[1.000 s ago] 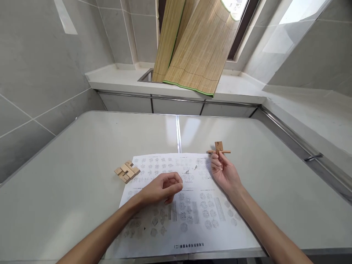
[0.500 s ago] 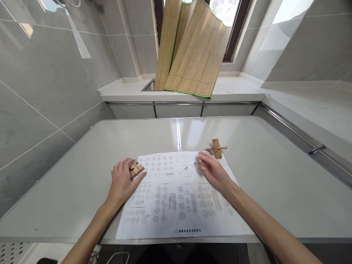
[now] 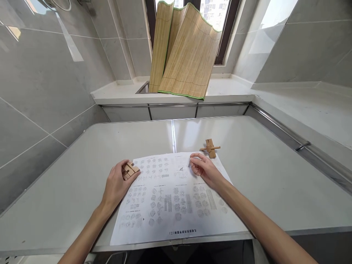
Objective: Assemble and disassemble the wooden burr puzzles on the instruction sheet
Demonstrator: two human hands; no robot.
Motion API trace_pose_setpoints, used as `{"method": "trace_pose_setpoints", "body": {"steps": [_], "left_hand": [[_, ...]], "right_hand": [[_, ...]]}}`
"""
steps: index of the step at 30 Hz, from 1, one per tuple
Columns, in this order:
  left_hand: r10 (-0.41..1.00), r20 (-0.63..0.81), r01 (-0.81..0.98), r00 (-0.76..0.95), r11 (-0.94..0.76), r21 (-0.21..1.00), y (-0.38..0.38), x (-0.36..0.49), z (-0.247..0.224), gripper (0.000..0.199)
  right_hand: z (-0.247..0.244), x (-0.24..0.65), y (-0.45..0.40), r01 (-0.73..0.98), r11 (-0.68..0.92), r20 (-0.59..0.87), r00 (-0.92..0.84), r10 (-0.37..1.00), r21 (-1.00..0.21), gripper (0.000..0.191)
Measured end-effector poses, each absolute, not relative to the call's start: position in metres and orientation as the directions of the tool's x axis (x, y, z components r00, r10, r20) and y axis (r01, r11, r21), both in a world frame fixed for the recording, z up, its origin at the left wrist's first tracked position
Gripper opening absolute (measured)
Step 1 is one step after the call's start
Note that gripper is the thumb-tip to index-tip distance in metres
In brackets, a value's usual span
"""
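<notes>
My left hand (image 3: pixel 114 189) is wrapped around several notched wooden puzzle pieces (image 3: pixel 131 170), set side by side at the left edge of a printed sheet (image 3: pixel 173 190). The thumb presses their near side; the fingers hide part of them. Over the sheet's upper right is my right hand (image 3: pixel 206 170), its fingers loosely curled with gaps between them, and I see nothing in them. Beyond its fingertips stands a small wooden construction (image 3: pixel 211 148), a flat board crossed by a thin stick. The sheet carries rows of small line drawings and appears upside down to me.
The pale table (image 3: pixel 264 176) has a seam down its middle. Behind it are a metal rail (image 3: pixel 170 106) and a white ledge (image 3: pixel 123 96), where a bamboo mat (image 3: pixel 189 55) leans before the window. Grey tiled walls (image 3: pixel 55 84) stand close on the left.
The whole view has shifted, with the scene sliding slightly left. My left hand has tilted the wooden pieces a little, showing more of them. The right hand's fingers are slightly more curled.
</notes>
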State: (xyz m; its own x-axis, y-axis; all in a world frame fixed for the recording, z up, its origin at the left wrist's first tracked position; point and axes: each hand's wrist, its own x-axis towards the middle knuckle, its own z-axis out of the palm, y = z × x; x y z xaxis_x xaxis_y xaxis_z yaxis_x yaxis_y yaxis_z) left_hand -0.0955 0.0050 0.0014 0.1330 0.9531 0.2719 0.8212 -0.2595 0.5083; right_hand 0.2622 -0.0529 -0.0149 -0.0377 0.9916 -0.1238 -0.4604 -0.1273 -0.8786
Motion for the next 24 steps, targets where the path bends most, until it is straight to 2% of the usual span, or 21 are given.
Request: {"method": "trace_pose_setpoints", "body": {"steps": [4,9,13,18,24], "left_hand": [[0.929,0.275,0.782,0.249,-0.360,0.508,0.000,-0.078,0.004,0.068],[0.813,0.226,0.617,0.537,-0.561,0.551,-0.009,-0.029,0.002,0.057],[0.693,0.158,0.480,0.703,-0.627,0.613,-0.007,0.001,-0.003,0.064],[0.611,0.181,0.388,0.771,-0.676,0.627,0.000,0.008,-0.010,0.066],[0.595,0.268,0.430,0.758,-0.764,0.480,0.012,-0.011,-0.015,0.077]], "right_hand": [[-0.012,0.260,-0.053,-0.403,-0.145,-0.126,-0.073,0.989,-0.904,0.033],[-0.017,0.257,-0.053,-0.312,-0.117,-0.078,-0.137,0.988,-0.943,0.031],[-0.017,0.255,-0.054,-0.152,-0.061,-0.036,-0.159,0.987,-0.987,0.030],[-0.014,0.250,-0.056,0.014,-0.032,-0.034,-0.169,0.985,-0.999,0.031],[-0.016,0.246,-0.057,0.209,0.044,0.004,-0.188,0.982,-0.977,0.022]]}}
